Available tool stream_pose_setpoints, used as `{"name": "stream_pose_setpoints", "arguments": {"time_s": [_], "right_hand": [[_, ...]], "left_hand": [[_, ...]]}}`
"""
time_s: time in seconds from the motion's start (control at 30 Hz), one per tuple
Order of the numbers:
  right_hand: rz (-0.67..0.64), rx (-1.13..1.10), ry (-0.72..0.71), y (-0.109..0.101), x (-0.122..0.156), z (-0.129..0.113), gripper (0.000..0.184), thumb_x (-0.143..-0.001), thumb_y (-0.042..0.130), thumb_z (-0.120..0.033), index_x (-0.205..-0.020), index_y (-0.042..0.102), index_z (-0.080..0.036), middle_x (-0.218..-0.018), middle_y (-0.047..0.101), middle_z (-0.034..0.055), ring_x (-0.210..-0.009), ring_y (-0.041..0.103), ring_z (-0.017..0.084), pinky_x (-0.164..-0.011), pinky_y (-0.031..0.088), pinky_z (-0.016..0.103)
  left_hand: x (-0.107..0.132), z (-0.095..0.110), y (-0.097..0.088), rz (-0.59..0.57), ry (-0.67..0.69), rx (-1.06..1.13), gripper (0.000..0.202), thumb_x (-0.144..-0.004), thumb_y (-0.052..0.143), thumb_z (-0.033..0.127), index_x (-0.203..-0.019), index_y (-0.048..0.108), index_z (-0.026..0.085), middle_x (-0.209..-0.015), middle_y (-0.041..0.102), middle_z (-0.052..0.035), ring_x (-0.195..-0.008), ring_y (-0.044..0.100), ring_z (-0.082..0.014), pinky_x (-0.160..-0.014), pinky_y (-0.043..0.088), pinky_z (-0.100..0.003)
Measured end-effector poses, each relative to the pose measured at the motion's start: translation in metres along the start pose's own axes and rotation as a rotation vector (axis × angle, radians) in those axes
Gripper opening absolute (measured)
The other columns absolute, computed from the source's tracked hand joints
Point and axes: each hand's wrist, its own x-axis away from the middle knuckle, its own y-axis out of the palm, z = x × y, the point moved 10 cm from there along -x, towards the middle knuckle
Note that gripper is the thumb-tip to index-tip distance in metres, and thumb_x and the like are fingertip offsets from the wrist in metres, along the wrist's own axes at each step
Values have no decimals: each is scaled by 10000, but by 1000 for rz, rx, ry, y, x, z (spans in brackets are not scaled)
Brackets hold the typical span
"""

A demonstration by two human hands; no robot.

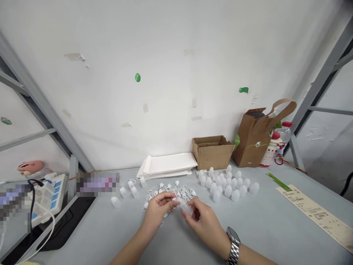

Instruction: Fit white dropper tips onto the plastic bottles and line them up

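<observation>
My right hand, with a metal watch on the wrist, grips a small translucent white bottle lying on its side above the grey table. My left hand pinches a small white cap at the bottle's mouth. Just behind my hands lies a loose pile of white caps with loops. A cluster of several upright white bottles stands to the right of the pile. A few capped bottles stand to the left.
A stack of white padded envelopes lies at the back by the wall, beside an open cardboard box and a brown paper bag. A drinks bottle stands at the bag. A printed paper strip lies right. A power strip sits left.
</observation>
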Motion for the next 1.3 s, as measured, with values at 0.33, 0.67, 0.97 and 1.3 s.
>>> {"name": "stream_pose_setpoints", "arguments": {"time_s": [0.33, 0.67, 0.97, 1.3], "right_hand": [[0, 245, -149, 1, 3, -19, 47, -746, 542, -186, -746, 496, -196, -575, 552, -8, -526, 503, 148, -507, 362, 226], [114, 302, -355, -4, 9, -34, 126, -713, 447, -79, -709, 436, -205, -615, 565, 1, -558, 491, 154, -562, 341, 244], [96, 269, -372, 1, 13, -33, 117, -745, 425, -82, -736, 452, -195, -647, 566, 24, -596, 485, 167, -585, 347, 257], [-267, -490, 269, 26, 0, 10, 225, -743, 582, -356, -666, 446, -194, -505, 358, -77, -451, 357, 88, -448, 286, 209]], "left_hand": [[-2, -9, -3, 14, -32, 76, 345, -461, 795, 250, -769, 667, 163, -630, 624, 9, -639, 613, -146, -619, 483, -256], [5, -13, -1, 53, -78, 99, 301, -489, 796, 241, -757, 683, 164, -688, 631, 0, -709, 587, -131, -663, 463, -217], [9, -15, -2, 67, -111, 127, 249, -477, 793, 210, -691, 679, 158, -689, 691, -20, -687, 602, -136, -673, 472, -228], [4, -3, -2, 18, -69, 69, 241, -460, 760, 132, -691, 704, 168, -752, 721, -41, -769, 637, -199, -676, 495, -267]]}}
